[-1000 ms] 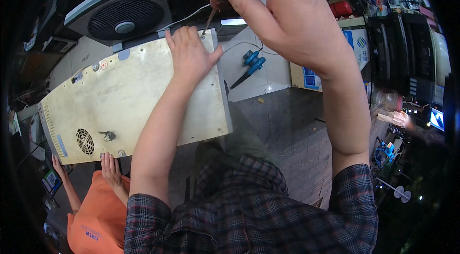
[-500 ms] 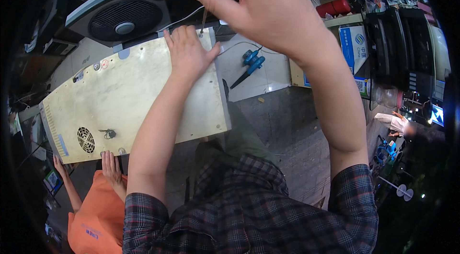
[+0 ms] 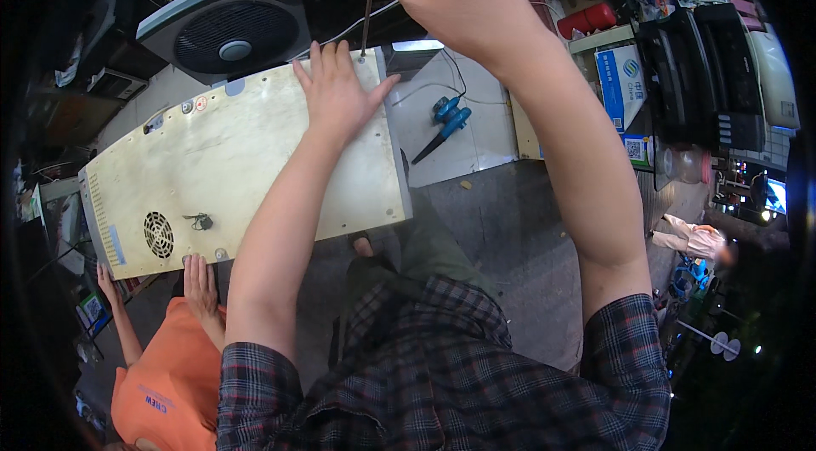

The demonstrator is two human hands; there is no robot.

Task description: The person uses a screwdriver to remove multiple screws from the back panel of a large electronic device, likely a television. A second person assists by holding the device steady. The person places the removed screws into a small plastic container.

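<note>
My left hand (image 3: 334, 102) lies spread on the far right part of a large cream-coloured panel (image 3: 246, 162), pressing flat with its fingers over the far edge. My right hand (image 3: 463, 5) is raised above the panel's far right corner, with the thumb along a screwdriver (image 3: 366, 22); its other fingers are hidden. The shaft stands nearly upright, its tip at a screw (image 3: 361, 60) in that corner. The panel has a round fan grille (image 3: 158, 234), a short black cable (image 3: 201, 221) and holes along its edges.
A co-worker in an orange shirt (image 3: 170, 383) rests a hand (image 3: 201, 289) on the panel's near left edge. Beyond stands a grey box fan (image 3: 234, 30). A blue blower (image 3: 450, 113) lies on the light surface at right. Farther right are a black printer (image 3: 722, 77) and a red cylinder (image 3: 588, 19).
The view has shifted slightly, and more of the screwdriver's handle shows under my right thumb. My left hand stays flat on the panel, and the screwdriver tip stays at the same corner.
</note>
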